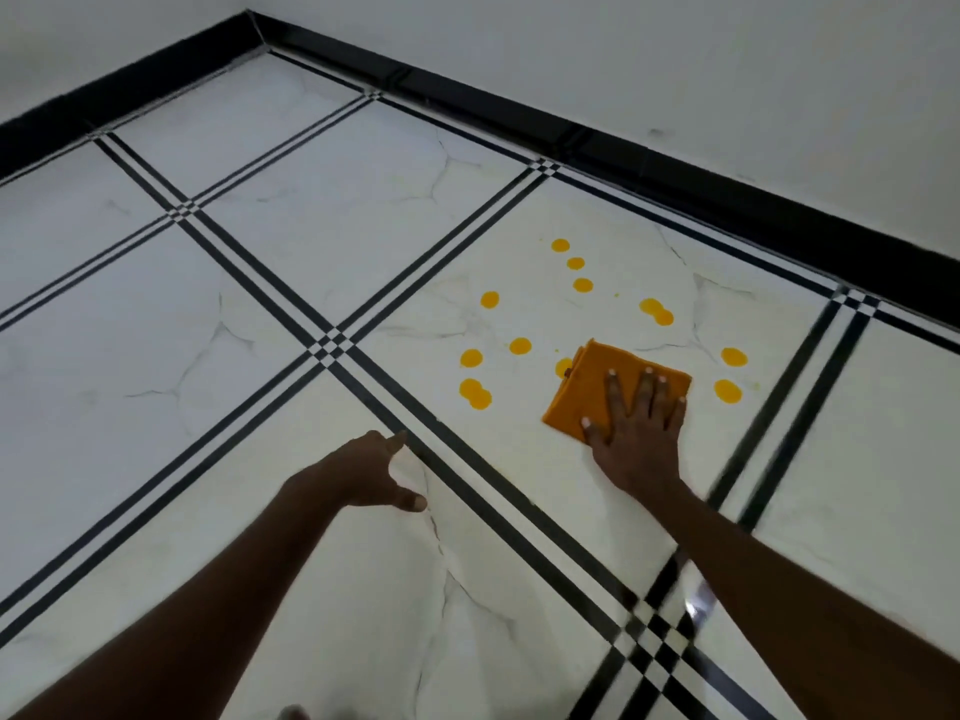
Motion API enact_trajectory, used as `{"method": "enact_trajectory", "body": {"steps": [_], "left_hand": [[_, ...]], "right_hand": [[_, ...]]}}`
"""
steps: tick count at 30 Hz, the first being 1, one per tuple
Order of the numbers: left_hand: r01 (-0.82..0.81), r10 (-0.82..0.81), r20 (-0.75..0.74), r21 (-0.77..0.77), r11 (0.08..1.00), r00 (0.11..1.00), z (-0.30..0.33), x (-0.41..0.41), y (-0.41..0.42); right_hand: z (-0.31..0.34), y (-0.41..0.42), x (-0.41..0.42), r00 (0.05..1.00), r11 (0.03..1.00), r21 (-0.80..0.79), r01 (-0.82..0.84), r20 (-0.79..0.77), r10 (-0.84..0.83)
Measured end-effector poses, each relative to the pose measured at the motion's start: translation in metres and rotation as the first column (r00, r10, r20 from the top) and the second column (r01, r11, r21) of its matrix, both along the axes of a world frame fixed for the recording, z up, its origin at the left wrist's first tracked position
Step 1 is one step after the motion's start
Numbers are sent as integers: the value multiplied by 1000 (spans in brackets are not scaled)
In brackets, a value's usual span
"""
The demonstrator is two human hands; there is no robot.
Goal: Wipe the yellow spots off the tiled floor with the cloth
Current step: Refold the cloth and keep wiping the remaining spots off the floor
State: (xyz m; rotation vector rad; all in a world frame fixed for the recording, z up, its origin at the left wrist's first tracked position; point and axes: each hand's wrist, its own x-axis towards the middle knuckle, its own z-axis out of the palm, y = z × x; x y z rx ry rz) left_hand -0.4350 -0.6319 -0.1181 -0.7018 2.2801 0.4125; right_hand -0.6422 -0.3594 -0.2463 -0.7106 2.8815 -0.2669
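A folded orange cloth (587,387) lies flat on a white marble-look floor tile (498,449). My right hand (636,428) presses down on the cloth with its fingers spread. Several round yellow spots (519,346) dot the same tile to the left, beyond and to the right of the cloth; one spot (562,366) is partly under its left edge. My left hand (371,472) hovers low over the neighbouring tile to the left, fingers loosely apart, holding nothing.
Black double stripes (332,350) run between the tiles and cross in small checkered squares. A black skirting (623,148) runs along the white walls, which meet in a corner (249,15) at the far left.
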Motion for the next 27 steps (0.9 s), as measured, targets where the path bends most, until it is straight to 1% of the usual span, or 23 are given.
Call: {"method": "enact_trajectory", "body": {"steps": [3,5,7,9,11,14,16,18,21,23,24,26,27], "left_hand": [[-25,22,-71,-40,999,997,-18,-7,-19],[-19,10,-112,-76,997,994,-37,-12,-23],[46,-70,-172,-137,989,983,-54,-12,-12],[119,-161,-257,-170,978,953,-65,-16,2],[131,-180,-294,-179,975,939,-73,-25,9],[132,-183,-258,-203,970,949,-79,-31,5],[135,-189,-251,-217,967,949,-79,-30,4],[140,-196,-252,-225,964,948,-77,-32,5],[154,-209,-224,-238,959,952,-78,-34,4],[170,-220,-196,-242,955,955,-79,-36,2],[178,-226,-183,-243,953,957,-80,-38,2],[191,-235,-165,-247,950,958,-81,-40,2],[192,-236,-164,-245,950,958,-81,-40,2]], "right_hand": [[-4,-57,-17,998,998,-12,-66,-8,66],[-8,-76,-16,997,997,8,-76,-11,77],[-10,-77,-17,994,994,27,-102,-31,102],[-13,-72,-23,991,991,33,-128,-37,130],[-13,-71,-32,986,986,36,-164,-34,165],[-12,-69,-42,981,980,42,-193,-11,193],[-9,-50,-32,990,990,17,-140,0,140],[-9,-18,-1,997,997,-1,-75,-10,75],[-8,15,49,995,995,50,-88,-44,90],[-9,11,48,982,988,26,-152,-107,154],[-9,2,40,969,977,18,-213,-126,214],[-11,-22,20,916,928,53,-369,-145,373],[-13,-37,10,897,908,73,-413,-142,419]]}}
